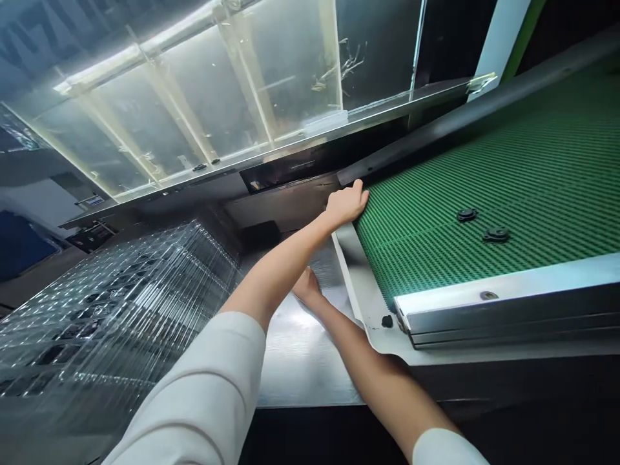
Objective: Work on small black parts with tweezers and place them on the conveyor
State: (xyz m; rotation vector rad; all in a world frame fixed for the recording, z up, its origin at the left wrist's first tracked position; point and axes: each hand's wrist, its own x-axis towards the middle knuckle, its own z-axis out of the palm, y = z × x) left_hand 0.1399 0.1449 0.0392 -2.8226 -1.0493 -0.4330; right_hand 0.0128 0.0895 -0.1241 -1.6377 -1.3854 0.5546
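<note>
My arms cross in front of me, the left above the right. My left hand is at the near left corner of the green conveyor belt, its fingers curled in at the belt's edge. Whatever may be inside them is hidden. Lower down, over the brushed metal surface, my right hand is closed and partly covered by my left forearm; its contents do not show. Two small black parts lie on the belt. Another small black piece sits on the pale metal lip at the belt's end.
To the left stands a tall stack of clear plastic trays with dark parts in them. Clear panels rise behind, with a dark ledge below them. A metal side rail borders the belt's near side, and a dark rail its far side.
</note>
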